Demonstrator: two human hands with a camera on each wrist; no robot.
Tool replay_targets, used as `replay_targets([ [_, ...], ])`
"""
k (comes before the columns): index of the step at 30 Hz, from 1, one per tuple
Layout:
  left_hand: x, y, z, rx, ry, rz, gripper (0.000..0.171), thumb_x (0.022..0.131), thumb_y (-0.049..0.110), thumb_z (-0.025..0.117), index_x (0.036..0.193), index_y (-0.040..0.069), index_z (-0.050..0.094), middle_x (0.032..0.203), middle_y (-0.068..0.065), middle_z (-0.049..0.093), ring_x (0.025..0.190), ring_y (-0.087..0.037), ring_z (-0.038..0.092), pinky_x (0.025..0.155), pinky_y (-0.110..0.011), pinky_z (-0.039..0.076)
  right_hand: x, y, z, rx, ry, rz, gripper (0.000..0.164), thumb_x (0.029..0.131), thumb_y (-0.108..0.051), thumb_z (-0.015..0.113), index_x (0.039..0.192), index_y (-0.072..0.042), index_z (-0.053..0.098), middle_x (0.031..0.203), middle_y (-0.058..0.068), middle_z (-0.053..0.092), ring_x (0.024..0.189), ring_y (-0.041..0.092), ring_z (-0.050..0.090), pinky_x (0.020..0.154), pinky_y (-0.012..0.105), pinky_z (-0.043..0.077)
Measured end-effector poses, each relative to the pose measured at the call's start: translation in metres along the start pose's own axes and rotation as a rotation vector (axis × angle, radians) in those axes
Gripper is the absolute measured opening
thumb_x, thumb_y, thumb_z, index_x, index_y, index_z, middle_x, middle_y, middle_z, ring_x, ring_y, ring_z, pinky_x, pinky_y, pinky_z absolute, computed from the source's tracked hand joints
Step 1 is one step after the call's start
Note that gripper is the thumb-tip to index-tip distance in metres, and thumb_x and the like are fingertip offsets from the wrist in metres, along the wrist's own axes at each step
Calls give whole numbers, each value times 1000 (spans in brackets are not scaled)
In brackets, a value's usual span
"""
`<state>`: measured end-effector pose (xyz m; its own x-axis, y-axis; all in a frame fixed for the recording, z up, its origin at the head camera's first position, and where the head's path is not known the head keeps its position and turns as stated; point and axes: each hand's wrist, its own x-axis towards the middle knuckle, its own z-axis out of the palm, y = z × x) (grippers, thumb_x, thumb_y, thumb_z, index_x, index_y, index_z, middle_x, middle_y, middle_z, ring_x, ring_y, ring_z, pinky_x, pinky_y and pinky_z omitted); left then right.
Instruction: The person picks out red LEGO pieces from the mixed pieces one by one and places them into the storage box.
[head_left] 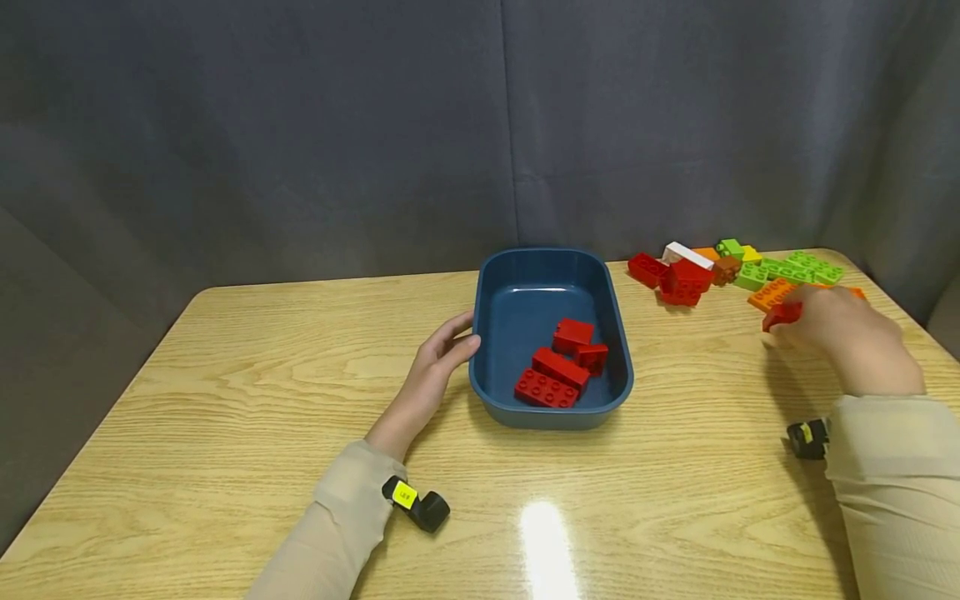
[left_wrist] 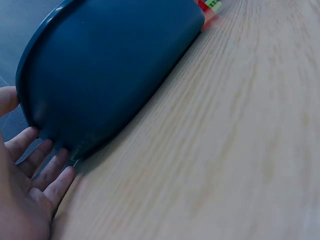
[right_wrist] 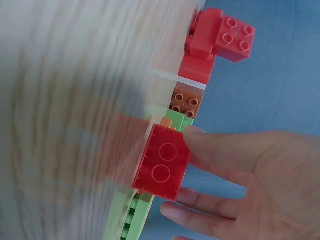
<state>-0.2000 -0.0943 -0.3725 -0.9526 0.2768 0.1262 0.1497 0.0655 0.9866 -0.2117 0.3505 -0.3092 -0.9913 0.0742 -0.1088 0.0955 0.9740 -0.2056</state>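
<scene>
While your left hand point(head_left: 429, 367) rests, fingers spread, against the blue rounded plastic bin point(head_left: 551, 418), your right hand point(head_left: 847, 337) pinches a red rectangular plastic brick point(right_wrist: 162, 162) at the right of the pale wooden table point(head_left: 697, 483); probably light, stiff and sturdy, it should hold best by opposite sides.

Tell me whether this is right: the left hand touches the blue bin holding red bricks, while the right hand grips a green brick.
Not green: the right wrist view shows the right hand gripping a red brick. The rest stands: the left hand touches the blue bin holding red bricks.
</scene>
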Motion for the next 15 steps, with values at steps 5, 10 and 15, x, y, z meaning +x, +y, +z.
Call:
replay_targets([
  [5,0,0,0,7,4,-1,49,96,25,47,142,10,39,149,-13,38,128,-27,45,115,-52,28,0,-4,0,14,-45,25,56,79,-34,66,117,6,53,114,40,50,96,50,46,63,60,45],
  [10,0,0,1,12,8,-3,50,96,26,47,142,10,39,149,-13,39,128,-27,45,115,-52,28,-2,-10,1,22,-38,22,37,81,-31,63,101,0,64,104,32,59,87,44,51,58,54,43],
  [15,0,0,1,13,8,-4,49,96,26,47,142,10,39,149,-13,38,128,-27,45,115,-52,28,-3,-14,2,28,-44,17,35,84,-33,60,98,-1,65,102,31,62,85,45,54,57,54,43],
])
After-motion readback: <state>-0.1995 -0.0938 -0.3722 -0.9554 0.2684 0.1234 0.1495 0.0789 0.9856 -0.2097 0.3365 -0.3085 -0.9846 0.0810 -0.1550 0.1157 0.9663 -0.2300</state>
